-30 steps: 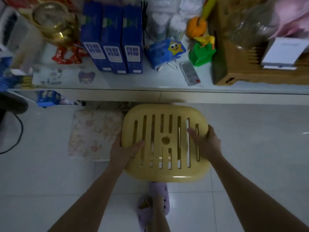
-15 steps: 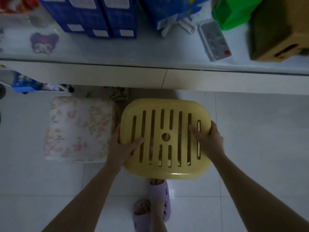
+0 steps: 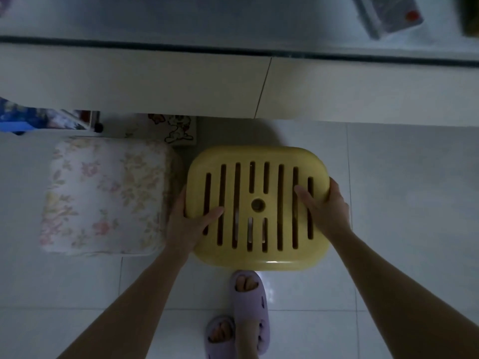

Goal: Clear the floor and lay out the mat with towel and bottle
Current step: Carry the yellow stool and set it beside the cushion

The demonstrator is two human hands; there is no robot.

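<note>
- floor (image 3: 401,203): one pale tiled surface that fills the lower two thirds of the frame, with grout lines crossing it.
- table (image 3: 155,81): one, its cream front edge running across the upper part of the frame and its glassy top above that.
- yellow stool (image 3: 259,156): one, at the centre of the frame, just below the table's edge. its seat faces up, with eight columns of slots side by side and one round hole in the middle. whether it stands on the floor or is lifted clear of it, i cannot tell.
- floral cushion (image 3: 103,195): one, lying on the floor at centre left, just beside the stool.
- two bare forearms come up from the bottom corners of the frame.
- left hand (image 3: 186,226): grasping the stool's left edge, thumb laid over the top, fingers hidden beneath.
- right hand (image 3: 326,211): grasping the stool's right edge, thumb on the seat, fingers wrapped round the rim.
- lilac slippers (image 3: 252,304): two, worn on feet at bottom centre, one just below the stool, the other lower and to the left.
- remote control (image 3: 388,14): one, blurred, on the table at upper right.
- cartoon picture (image 3: 178,128): one, under the table's edge, above the gap between cushion and stool.
</note>
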